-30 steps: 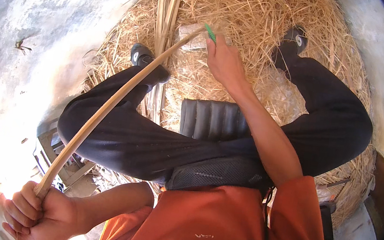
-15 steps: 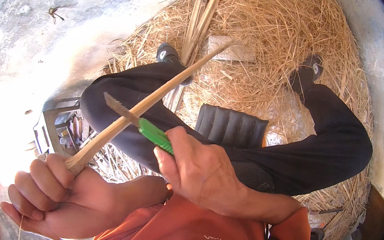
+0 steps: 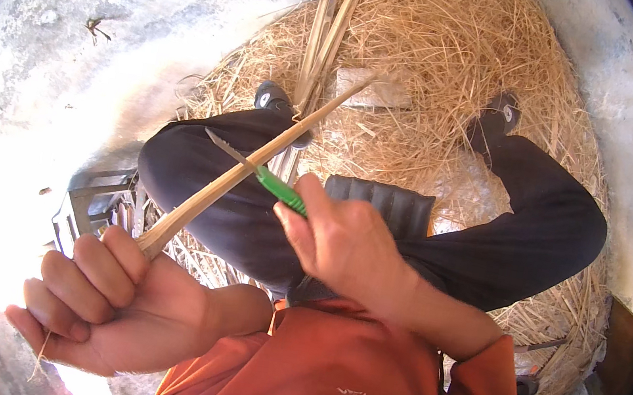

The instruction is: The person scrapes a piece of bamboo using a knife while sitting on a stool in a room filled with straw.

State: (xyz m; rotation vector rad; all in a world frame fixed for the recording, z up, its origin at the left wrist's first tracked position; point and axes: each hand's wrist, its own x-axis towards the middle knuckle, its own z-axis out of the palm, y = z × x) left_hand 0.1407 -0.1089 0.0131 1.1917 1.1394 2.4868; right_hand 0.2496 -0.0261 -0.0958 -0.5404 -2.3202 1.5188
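In the head view, the left hand (image 3: 103,301) is at 8 o'clock. Its fingers are curled into a fist around the thick end of the stick (image 3: 229,180), with the palm side turned up. From this fist the stick goes slantwise, between 1 and 2 o'clock, and becomes thin toward its tip. A small curl of fibre (image 3: 296,116) stands on its edge, and a thin thread (image 3: 39,357) hangs under the left hand.

The right hand (image 3: 346,245) is just below the middle. It is pressed together around the green handle of the knife (image 3: 281,191), whose blade points to 10 o'clock and crosses the stick; how deep it cuts, I cannot tell.

Both hands are in front of the orange shirt (image 3: 341,376) and the dark trousers (image 3: 519,240). Near the right hand, at 1 o'clock from it, is a black ribbed pad (image 3: 388,203). Straw (image 3: 433,37) covers the floor at 12 o'clock, with a pale block (image 3: 370,91) and, to its left, long strips (image 3: 326,35).
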